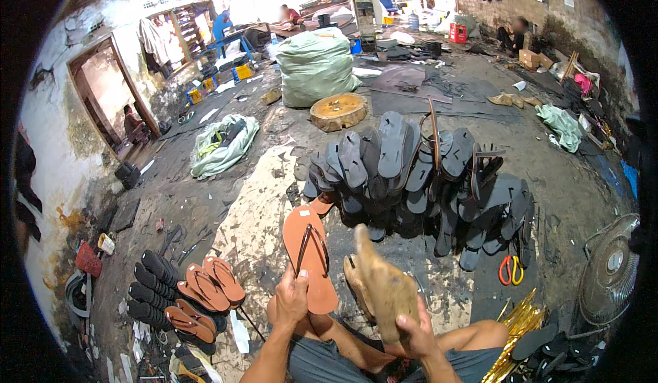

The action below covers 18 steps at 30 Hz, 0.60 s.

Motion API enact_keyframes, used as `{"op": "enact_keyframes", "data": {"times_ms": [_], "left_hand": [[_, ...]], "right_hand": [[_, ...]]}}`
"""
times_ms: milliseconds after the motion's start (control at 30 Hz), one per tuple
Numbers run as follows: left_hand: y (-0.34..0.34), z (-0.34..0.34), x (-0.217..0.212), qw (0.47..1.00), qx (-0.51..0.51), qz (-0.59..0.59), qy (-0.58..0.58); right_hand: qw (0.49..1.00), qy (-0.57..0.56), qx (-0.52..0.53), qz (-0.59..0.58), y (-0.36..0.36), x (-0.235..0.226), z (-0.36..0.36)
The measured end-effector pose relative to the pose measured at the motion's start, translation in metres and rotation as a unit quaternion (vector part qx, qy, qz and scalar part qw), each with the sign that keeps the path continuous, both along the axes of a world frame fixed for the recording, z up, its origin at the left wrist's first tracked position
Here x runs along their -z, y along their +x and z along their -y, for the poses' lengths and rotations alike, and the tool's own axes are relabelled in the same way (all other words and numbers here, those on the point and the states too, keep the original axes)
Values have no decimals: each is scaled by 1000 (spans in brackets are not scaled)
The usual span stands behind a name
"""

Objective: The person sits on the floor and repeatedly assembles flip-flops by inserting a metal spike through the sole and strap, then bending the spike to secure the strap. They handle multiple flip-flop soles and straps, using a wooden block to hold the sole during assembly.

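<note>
My left hand (291, 299) grips the heel end of an orange flip-flop sandal (310, 254) with a dark strap, held sole-up over my knee. In my right hand (415, 333) is a worn wooden foot-shaped block (384, 287), pointing up and away from me. The two hands are close together above my lap. Just beyond them, a large heap of dark sandals (418, 177) rests on the floor.
A row of finished orange and black sandals (185, 294) lies at lower left. Red-and-yellow scissors (509, 270) lie right of the heap. An electric fan (608, 270) stands at far right. A big green sack (314, 66) and round wooden block (338, 111) lie farther off. People sit in the background.
</note>
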<state>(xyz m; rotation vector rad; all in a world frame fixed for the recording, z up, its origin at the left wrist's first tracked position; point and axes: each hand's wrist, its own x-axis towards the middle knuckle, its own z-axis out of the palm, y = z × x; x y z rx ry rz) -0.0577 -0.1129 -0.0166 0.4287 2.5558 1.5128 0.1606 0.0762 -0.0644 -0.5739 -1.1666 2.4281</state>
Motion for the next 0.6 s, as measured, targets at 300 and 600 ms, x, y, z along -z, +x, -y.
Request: {"op": "enact_keyframes", "data": {"times_ms": [300,600], "left_hand": [[32,2,-6,979,114,-39,163],[-15,-25,-90,774,248,243,529]], "right_hand": [[923,364,41,115,3,-101,60],[829,536,160,-19,2,-86,93]]}}
